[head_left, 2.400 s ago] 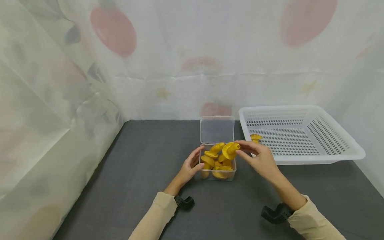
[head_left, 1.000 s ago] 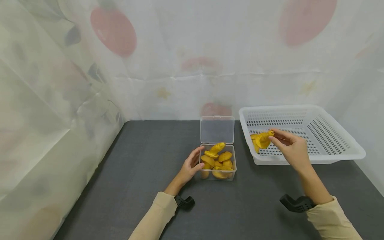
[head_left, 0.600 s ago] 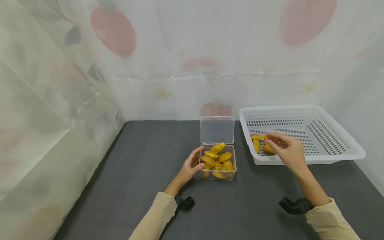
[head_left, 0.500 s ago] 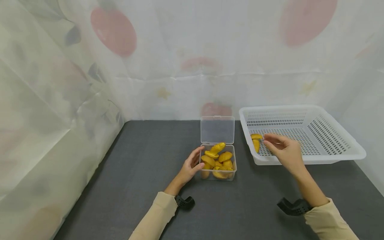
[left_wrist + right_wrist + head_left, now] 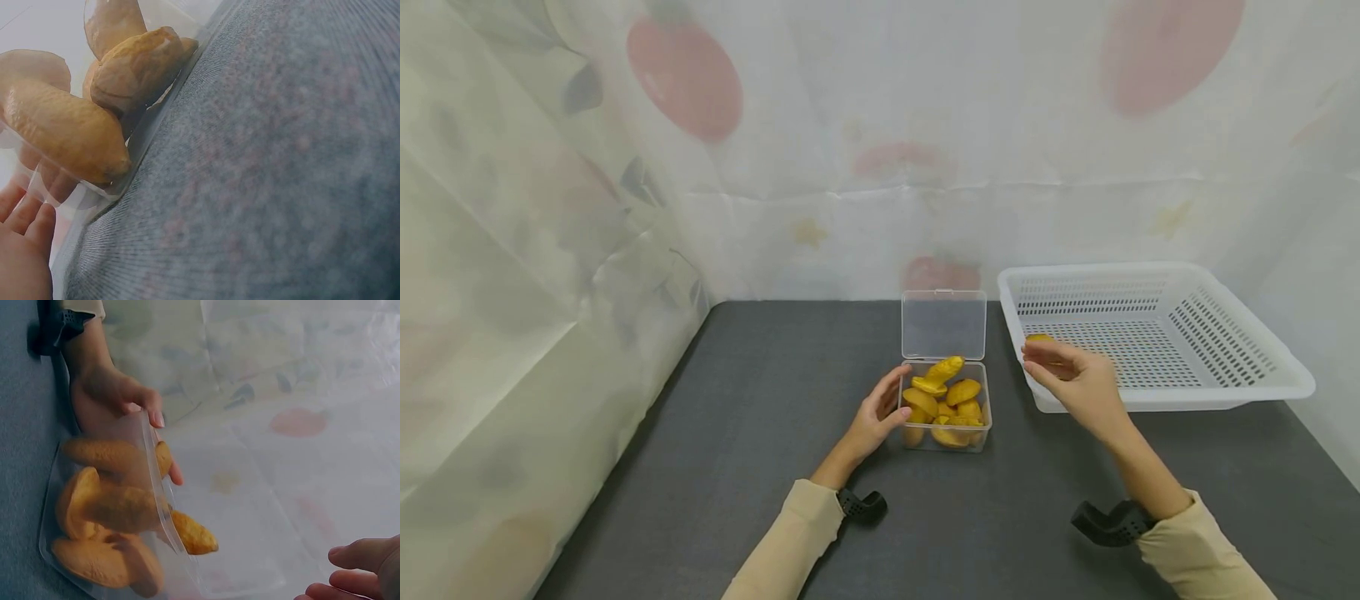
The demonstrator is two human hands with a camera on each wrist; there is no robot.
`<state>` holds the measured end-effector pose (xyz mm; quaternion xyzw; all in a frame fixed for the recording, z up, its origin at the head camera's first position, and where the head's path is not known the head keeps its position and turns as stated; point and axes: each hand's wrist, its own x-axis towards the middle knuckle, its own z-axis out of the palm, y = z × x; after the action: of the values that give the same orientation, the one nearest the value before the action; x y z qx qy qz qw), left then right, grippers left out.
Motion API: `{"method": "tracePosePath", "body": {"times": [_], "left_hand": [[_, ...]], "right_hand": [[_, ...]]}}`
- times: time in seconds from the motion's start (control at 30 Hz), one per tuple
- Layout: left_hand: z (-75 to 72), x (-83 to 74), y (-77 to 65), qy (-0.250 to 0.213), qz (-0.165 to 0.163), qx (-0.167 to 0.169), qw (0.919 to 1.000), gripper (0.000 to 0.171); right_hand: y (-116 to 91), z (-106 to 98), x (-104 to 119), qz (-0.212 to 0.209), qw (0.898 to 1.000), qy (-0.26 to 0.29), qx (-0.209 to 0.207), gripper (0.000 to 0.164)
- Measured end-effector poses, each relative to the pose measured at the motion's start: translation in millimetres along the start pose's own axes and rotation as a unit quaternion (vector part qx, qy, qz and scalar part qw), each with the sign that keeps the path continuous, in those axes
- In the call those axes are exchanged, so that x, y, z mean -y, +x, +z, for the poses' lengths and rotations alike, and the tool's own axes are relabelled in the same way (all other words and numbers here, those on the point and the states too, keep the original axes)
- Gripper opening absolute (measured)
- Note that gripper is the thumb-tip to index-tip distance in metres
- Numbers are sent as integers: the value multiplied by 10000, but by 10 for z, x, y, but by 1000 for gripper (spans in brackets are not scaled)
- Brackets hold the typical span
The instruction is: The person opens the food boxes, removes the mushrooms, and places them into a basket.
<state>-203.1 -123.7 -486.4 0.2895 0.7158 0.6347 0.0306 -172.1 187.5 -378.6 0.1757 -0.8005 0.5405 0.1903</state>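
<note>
Several yellow mushrooms (image 5: 921, 402) fill a clear plastic box (image 5: 977, 439), whose hinged lid (image 5: 943, 323) stands raised at the back. My left hand (image 5: 870, 425) rests against the box's left side, the thumb and fingers spread along it. In the left wrist view, its fingertips (image 5: 44, 219) touch the clear wall. My right hand (image 5: 1078, 383) is over the left rim of a white perforated basket (image 5: 1232, 392) with nothing between its loosely bent fingers. A mushroom (image 5: 1040, 337) in the basket peeks out behind that hand; the others there are hidden.
The dark grey table (image 5: 775, 400) runs under everything. A printed cloth (image 5: 820, 150) hangs behind and on the left. The basket stands at the back right, with a gap of table between it and the box.
My right hand carried a mushroom from the box to the basket and let it go there. It has since moved left, back toward the box. The left hand stayed put.
</note>
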Motion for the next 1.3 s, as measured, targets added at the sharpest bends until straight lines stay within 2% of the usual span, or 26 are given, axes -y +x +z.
{"method": "tracePosePath", "body": {"times": [0.27, 0.5, 0.87, 1.3], "left_hand": [[1, 11, -2, -39, 1, -32, 10000, 67], [-3, 7, 1, 23, -37, -17, 10000, 65], [-3, 33, 4, 10, 66, 33, 10000, 65], [-7, 43, 1, -15, 8, 76, 10000, 64]], "right_hand": [[5, 135, -2, 84, 9995, -207, 213, 29], [32, 240, 18, 172, 9990, -181, 377, 31], [60, 380, -28, 502, 9924, -608, 945, 35], [136, 573, -66, 370, 9921, -696, 978, 39]]}}
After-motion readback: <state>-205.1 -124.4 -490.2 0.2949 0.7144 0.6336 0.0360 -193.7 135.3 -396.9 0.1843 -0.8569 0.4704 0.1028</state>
